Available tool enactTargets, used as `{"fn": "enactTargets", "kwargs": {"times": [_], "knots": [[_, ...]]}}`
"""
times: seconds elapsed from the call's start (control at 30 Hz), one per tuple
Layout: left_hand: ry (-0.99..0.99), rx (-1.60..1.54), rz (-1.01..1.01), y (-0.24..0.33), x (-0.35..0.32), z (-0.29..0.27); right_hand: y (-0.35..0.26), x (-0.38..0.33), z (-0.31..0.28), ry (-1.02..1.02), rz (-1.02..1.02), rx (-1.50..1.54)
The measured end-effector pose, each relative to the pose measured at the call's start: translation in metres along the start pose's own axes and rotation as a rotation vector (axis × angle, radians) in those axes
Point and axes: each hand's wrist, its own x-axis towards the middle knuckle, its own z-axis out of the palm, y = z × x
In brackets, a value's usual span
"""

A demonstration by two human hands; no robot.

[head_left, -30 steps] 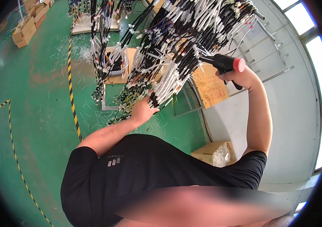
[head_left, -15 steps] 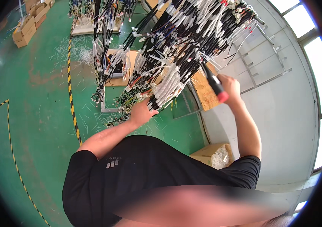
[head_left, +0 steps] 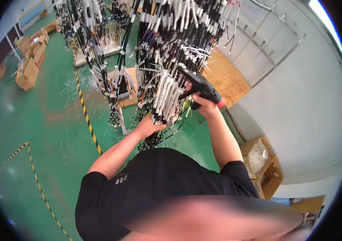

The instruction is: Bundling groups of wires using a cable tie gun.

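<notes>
A thick bunch of wire harnesses (head_left: 165,94), black with white sleeves and connectors, hangs before me. Around its lower part my left hand (head_left: 148,126) is closed. My right hand (head_left: 206,105) grips the handle of a black cable tie gun (head_left: 205,89) with a red rear end. The gun's nose points up and left and sits against the right side of the bunch, just above the white sleeves. White cable ties (head_left: 195,50) stick out of the harnesses above it. Whether the nose is around a tie cannot be made out.
More harnesses (head_left: 84,32) hang at the far left. Behind the bunch stands a wooden board (head_left: 229,76) by the white wall. Cartons (head_left: 30,70) lie far left; an open carton (head_left: 257,156) of white scraps is at right. Thin white offcuts (head_left: 80,80) litter the green floor.
The cable tie gun has moved left and down relative to me, turning its nose toward the bunch. My left hand keeps its hold on the harnesses. The whole view has shifted.
</notes>
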Motion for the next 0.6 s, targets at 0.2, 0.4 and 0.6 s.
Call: {"fn": "enactTargets", "kwargs": {"times": [0.2,0.4,0.6], "knots": [[0.060,0.124,-0.090,-0.002,0.001,0.006,-0.003,0.007,-0.009,-0.095,0.034,0.177],[0.094,-0.137,-0.064,0.011,-0.018,-0.028,-0.032,-0.020,-0.038,-0.207,0.052,0.578],[-0.083,-0.255,-0.100,0.053,-0.043,-0.042,-0.033,-0.032,-0.092,0.004,-0.078,0.021]]}}
